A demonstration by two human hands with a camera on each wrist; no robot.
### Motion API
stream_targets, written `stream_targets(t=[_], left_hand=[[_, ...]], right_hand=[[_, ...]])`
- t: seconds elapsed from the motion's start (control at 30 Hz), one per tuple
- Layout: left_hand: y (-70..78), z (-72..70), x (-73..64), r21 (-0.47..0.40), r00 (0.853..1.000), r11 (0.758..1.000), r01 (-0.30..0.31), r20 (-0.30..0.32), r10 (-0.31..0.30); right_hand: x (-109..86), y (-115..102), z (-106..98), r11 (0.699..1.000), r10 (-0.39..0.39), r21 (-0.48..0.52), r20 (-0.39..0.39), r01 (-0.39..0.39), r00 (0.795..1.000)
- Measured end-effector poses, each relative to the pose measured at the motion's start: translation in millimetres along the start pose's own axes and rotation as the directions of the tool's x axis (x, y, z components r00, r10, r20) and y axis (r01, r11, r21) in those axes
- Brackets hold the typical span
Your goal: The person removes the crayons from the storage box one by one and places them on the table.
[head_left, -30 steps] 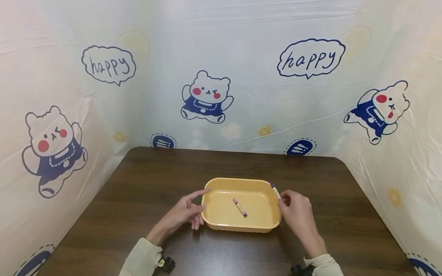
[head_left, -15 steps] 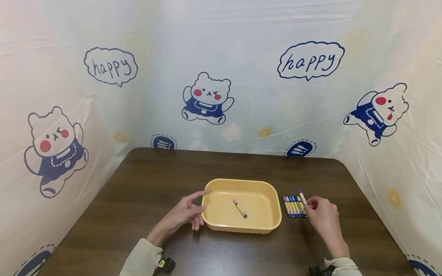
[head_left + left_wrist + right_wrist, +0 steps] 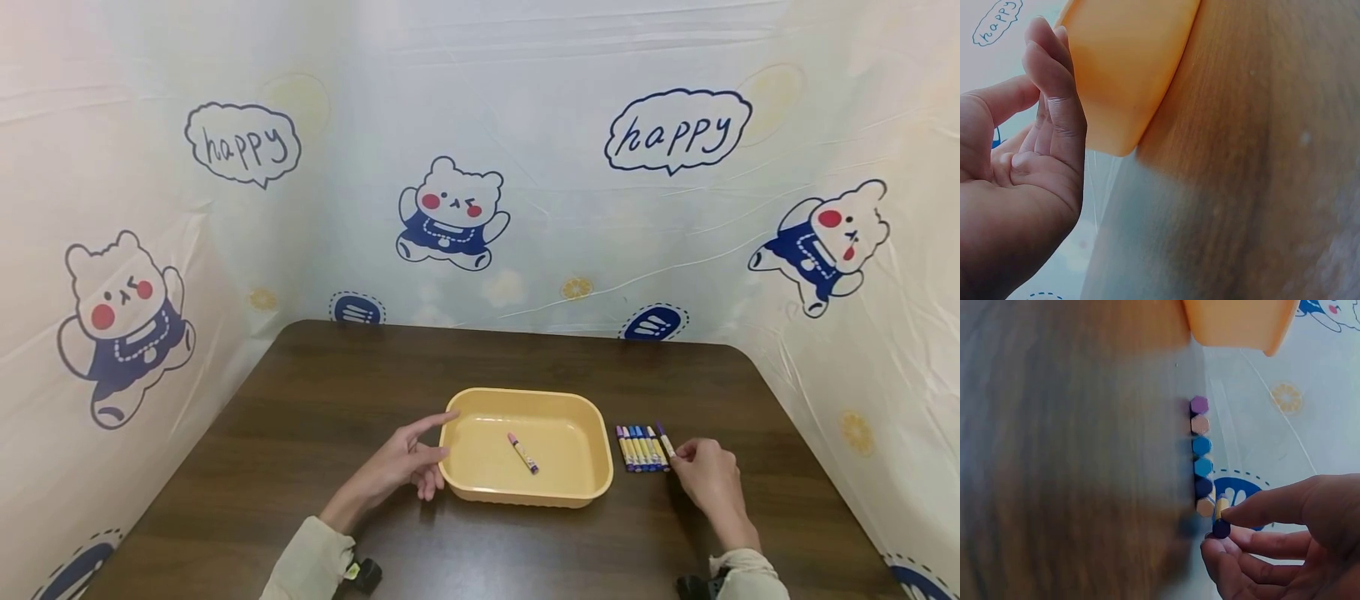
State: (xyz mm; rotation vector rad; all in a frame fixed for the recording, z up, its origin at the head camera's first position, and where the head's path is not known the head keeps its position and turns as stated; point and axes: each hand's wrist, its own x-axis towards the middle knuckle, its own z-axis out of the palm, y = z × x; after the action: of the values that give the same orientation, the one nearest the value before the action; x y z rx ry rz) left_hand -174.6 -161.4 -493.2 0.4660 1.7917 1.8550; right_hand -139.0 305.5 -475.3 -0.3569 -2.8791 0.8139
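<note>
My right hand [image 3: 708, 475] pinches a purple-tipped crayon [image 3: 666, 442] between thumb and fingers, at the right end of a row of several crayons [image 3: 636, 448] lying side by side. In the right wrist view the held crayon [image 3: 1222, 515] stands tilted beside the row's last, peach-coloured crayon [image 3: 1205, 507]. My left hand [image 3: 408, 457] touches the left rim of a yellow tray [image 3: 525, 493] with an extended index finger and thumb, its other fingers loosely bent. Inside the tray lies a single pink-tipped crayon [image 3: 522, 452]. The left wrist view has the left hand [image 3: 1041, 144] against the tray's wall [image 3: 1129, 75].
A dark brown wooden table [image 3: 360, 367] carries everything. Pale curtains [image 3: 540, 233] printed with bears and "happy" bubbles surround its back and sides. The row of crayons sits close to the tray's right side.
My right hand has moved from the tray's right rim to the right with the purple-tipped crayon, then lowered it beside the row. The left hand and tray stay put.
</note>
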Motion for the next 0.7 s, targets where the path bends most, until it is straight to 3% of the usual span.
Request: stream_targets(t=[0.5,0.7], left_hand=[[-0.4,-0.2,0.4,0.0,1.0,1.0,0.006,-0.001,-0.006],[-0.4,-0.6,-0.2,0.004,1.0,1.0,0.0,0.0,0.0]], right_hand=[[4.0,-3.7,1.9,1.0,0.023,-0.007,0.083,-0.023,0.996],[-0.1,-7.8,1.7,1.0,0.012,-0.003,0.045,-0.012,0.999]])
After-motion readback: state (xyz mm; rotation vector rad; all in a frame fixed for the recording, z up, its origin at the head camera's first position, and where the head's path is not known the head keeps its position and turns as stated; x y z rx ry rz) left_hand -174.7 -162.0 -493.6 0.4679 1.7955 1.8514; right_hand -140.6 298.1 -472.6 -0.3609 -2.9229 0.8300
